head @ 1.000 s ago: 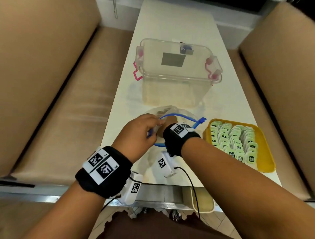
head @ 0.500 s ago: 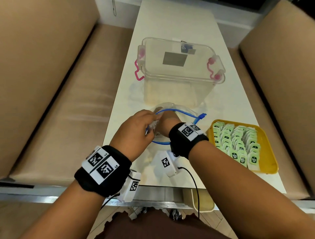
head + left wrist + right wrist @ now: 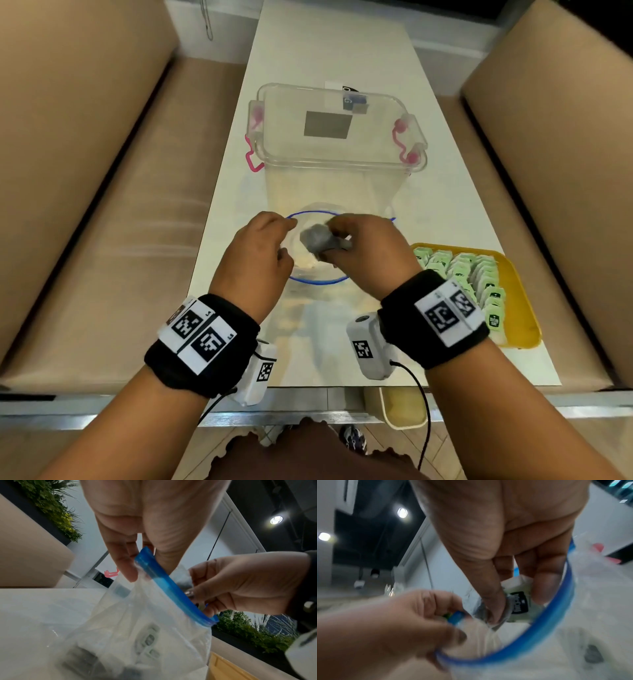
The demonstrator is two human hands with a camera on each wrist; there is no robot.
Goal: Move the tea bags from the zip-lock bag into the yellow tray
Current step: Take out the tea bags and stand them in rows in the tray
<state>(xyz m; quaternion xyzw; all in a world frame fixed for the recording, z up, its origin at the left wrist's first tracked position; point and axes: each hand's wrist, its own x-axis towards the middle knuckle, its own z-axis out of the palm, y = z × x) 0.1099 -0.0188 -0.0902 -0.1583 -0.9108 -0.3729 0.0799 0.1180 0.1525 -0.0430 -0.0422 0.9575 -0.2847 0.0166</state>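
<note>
Clear zip-lock bag (image 3: 137, 635), blue rim pinched by left hand (image 3: 255, 258), right hand (image 3: 368, 255) pinching pale-green tea bag (image 3: 518, 601)

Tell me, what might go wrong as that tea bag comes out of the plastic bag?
The right hand only pinches the tea bag by its fingertips, so it could slip back into the zip-lock bag. The left hand holds just the bag's blue rim, so the mouth might sag. The yellow tray looks nearly full, so a bag could slide off.

The tabletop (image 3: 445, 212) carries one clear lidded box (image 3: 337, 137), one zip-lock bag (image 3: 308, 270), one yellow tray (image 3: 520, 301) of too many tea bags (image 3: 462, 270) to count, and two hands (image 3: 257, 253).
</note>
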